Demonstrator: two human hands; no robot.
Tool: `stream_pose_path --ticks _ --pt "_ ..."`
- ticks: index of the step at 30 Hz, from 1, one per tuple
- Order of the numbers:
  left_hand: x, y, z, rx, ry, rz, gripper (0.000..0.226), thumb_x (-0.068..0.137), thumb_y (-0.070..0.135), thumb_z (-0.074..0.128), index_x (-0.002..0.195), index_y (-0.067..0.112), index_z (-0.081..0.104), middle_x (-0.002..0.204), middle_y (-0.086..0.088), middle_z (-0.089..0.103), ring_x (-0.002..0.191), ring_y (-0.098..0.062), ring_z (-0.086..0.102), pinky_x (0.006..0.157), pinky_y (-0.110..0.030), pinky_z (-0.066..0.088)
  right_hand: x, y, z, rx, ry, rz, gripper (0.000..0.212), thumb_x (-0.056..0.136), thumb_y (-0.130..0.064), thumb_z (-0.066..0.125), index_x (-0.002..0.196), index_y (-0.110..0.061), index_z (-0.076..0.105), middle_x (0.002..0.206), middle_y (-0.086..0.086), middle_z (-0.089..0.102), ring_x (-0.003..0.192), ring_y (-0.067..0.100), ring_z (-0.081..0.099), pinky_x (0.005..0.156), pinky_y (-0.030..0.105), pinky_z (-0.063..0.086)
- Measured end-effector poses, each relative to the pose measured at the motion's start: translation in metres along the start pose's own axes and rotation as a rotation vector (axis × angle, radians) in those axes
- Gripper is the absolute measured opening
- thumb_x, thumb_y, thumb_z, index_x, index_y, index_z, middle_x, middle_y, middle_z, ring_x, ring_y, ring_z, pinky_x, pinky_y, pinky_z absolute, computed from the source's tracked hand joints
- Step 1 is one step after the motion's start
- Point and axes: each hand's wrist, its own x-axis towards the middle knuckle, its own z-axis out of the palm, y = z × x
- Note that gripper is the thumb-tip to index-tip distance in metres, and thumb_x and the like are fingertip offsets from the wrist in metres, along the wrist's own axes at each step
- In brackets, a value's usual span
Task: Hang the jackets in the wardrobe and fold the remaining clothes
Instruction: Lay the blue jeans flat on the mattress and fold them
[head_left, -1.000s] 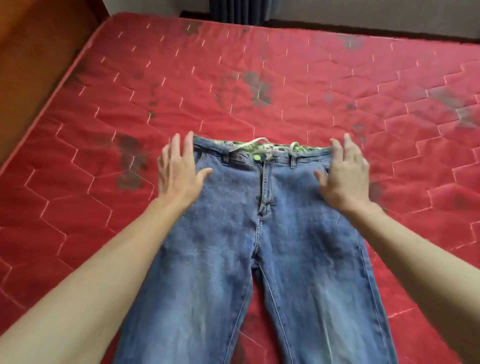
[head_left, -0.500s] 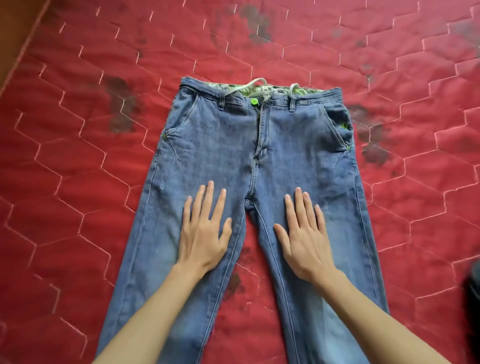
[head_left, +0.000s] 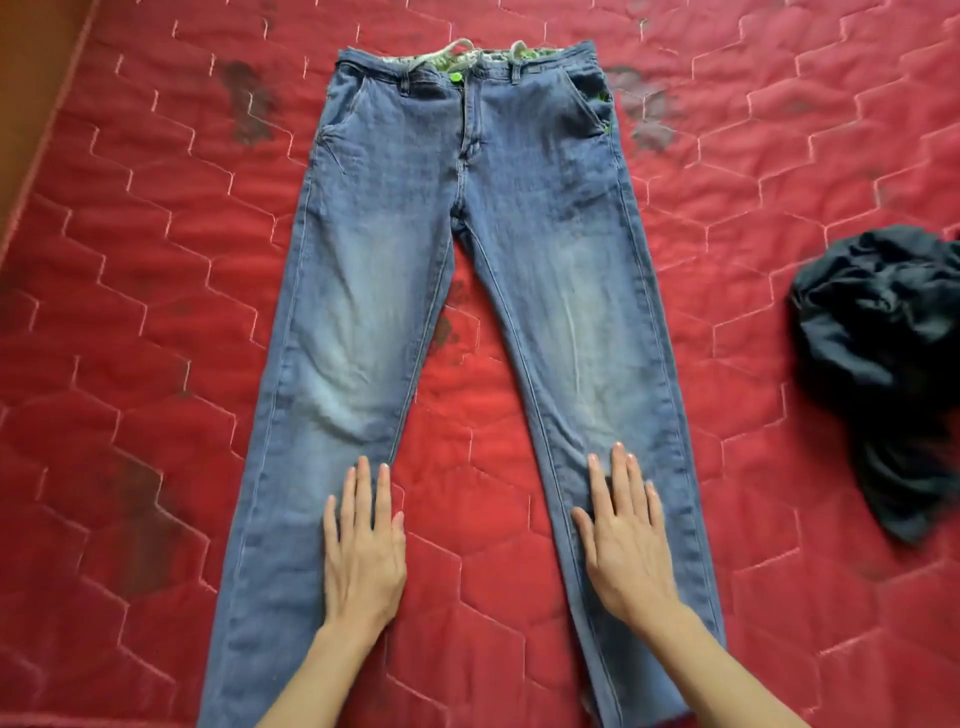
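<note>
A pair of blue jeans lies flat and face up on the red quilted mattress, waistband at the far end, legs spread toward me. My left hand rests flat with straight fingers on the lower part of the left leg, near its inner seam. My right hand lies flat in the same way on the lower part of the right leg. Neither hand grips the cloth.
A crumpled dark garment lies in a heap on the mattress to the right of the jeans. A brown wooden surface borders the mattress at the upper left. Dark stains mark the red cover.
Both hands have slid down the jeans from the waistband, past the thighs, to the lower legs. The view has tilted down, and the dark garment has come into view at the right.
</note>
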Motion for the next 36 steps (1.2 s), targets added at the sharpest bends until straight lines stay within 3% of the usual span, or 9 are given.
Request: stream_pose_path --ticks 6,10,15,17,19,21,24,30,36 --pt "-0.119 -0.018 -0.004 0.011 -0.017 -0.313 0.053 0.096 0.02 0.038 0.143 -0.003 0.041 0.132 -0.032 0.045 0.116 -0.049 0.048 0.087 -0.06 0.046 -0.119 0.037 -0.005 0.221 0.055 0.562 0.078 0.086 -0.033 0.074 0.146 0.0 0.037 0.148 0.032 0.035 0.134 0.049 0.037 0.106 0.059 0.037" --pt "-0.144 -0.03 -0.009 0.038 -0.041 -0.364 0.035 0.086 0.001 0.064 0.119 -0.004 0.053 0.096 -0.029 0.057 0.084 -0.046 0.056 0.069 -0.057 0.047 -0.151 0.044 -0.023 0.573 -0.081 0.649 0.072 0.082 -0.045 0.076 0.137 -0.012 0.045 0.12 0.014 0.063 0.114 0.037 0.058 0.093 0.046 0.048" --pt "-0.14 -0.02 -0.039 -0.264 0.021 -0.366 0.028 0.097 0.008 0.051 0.123 0.0 0.058 0.112 -0.025 0.063 0.098 -0.044 0.061 0.079 -0.051 0.048 -0.162 0.02 -0.052 0.914 -0.039 0.45 0.018 0.079 -0.038 0.08 0.086 -0.023 0.073 0.082 -0.01 0.074 0.086 0.011 0.069 0.077 0.037 0.055" --pt "-0.146 -0.007 -0.047 -0.385 0.028 -0.267 0.029 0.1 0.013 0.05 0.127 0.005 0.058 0.115 -0.018 0.067 0.103 -0.039 0.064 0.084 -0.047 0.049 -0.169 0.013 -0.064 1.114 0.074 0.358 0.01 0.083 -0.025 0.08 0.089 -0.02 0.074 0.088 -0.006 0.074 0.087 0.01 0.067 0.078 0.031 0.054" --pt "-0.157 0.002 -0.043 -0.477 -0.085 -0.153 0.03 0.103 0.019 0.047 0.131 0.013 0.057 0.117 -0.01 0.068 0.109 -0.031 0.064 0.09 -0.041 0.048 -0.177 0.009 -0.068 1.244 -0.089 0.297 0.02 0.084 -0.019 0.08 0.103 -0.018 0.074 0.099 -0.006 0.077 0.095 0.008 0.071 0.083 0.027 0.056" --pt "-0.165 0.005 -0.031 -0.533 -0.204 -0.115 0.031 0.106 0.025 0.041 0.133 0.019 0.055 0.121 -0.005 0.064 0.112 -0.023 0.061 0.094 -0.036 0.046 -0.188 0.007 -0.061 1.085 -0.295 0.257 0.026 0.081 -0.024 0.082 0.106 -0.022 0.072 0.097 -0.013 0.077 0.094 0.002 0.071 0.082 0.023 0.055" --pt "-0.171 0.011 -0.025 -0.494 -0.211 -0.19 0.032 0.105 0.03 0.041 0.134 0.023 0.053 0.119 0.0 0.061 0.102 -0.017 0.06 0.09 -0.036 0.049 -0.2 0.004 -0.055 0.932 -0.29 0.323 0.013 0.086 -0.015 0.073 0.092 -0.024 0.067 0.074 -0.008 0.074 0.066 -0.002 0.068 0.062 0.014 0.048" --pt "-0.176 0.017 -0.037 -0.552 -0.197 -0.24 0.02 0.101 0.024 0.051 0.114 0.023 0.065 0.107 0.003 0.064 0.096 -0.015 0.062 0.086 -0.032 0.049 -0.21 -0.025 -0.08 1.01 -0.061 0.369 0.067 0.08 -0.001 0.056 0.13 -0.046 0.054 0.099 -0.027 0.071 0.083 0.001 0.066 0.074 0.021 0.051" --pt "-0.141 0.029 -0.088 -1.326 -0.222 -0.441 0.023 0.103 0.031 0.05 0.104 0.025 0.071 0.095 0.0 0.075 0.092 -0.021 0.072 0.075 -0.036 0.058 -0.179 -0.113 -0.104 0.92 -0.089 0.112 0.083 0.071 -0.018 0.054 0.144 -0.054 0.039 0.071 -0.011 0.06 0.051 0.005 0.046 0.06 0.03 0.047"
